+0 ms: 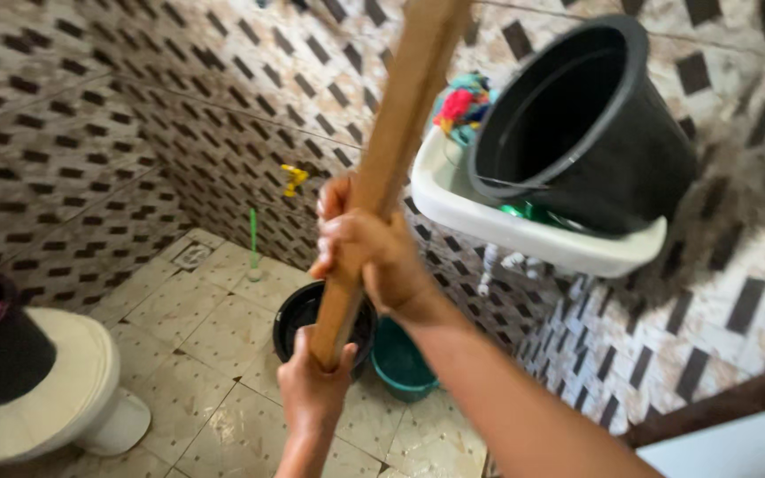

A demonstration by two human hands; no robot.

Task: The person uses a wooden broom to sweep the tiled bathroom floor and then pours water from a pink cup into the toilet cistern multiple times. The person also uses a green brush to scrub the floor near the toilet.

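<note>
Two bare hands are gripping one long wooden pole (391,150) in the head view. The right hand (367,250) is wrapping its fingers (334,232) tightly round the shaft partway up, fully closed on it. The left hand (313,382) is clasping the lower end of the same pole just beneath, its fingers curled shut around the wood. The pole is running upward from both hands, tilted a little to the right, and leaving the top of the picture.

Just behind the left-hand fingers, a black round bucket (296,319) is standing on the pale tiled floor (205,354), and a teal plastic basin (400,363) is sitting beside it, to the right of those fingers. Above and to the right of the right-hand fingers, a white wall sink (524,235) is holding a large black plastic bucket (586,124) tipped on its side, with bright crumpled cloths (462,106) behind it. Well to the left of both hands, a cream toilet (64,389) is carrying a dark container (2,354) with a purple inside. A green-handled brush (254,239) is leaning at the brown patterned tile wall (179,97), near a yellow tap (294,177).
</note>
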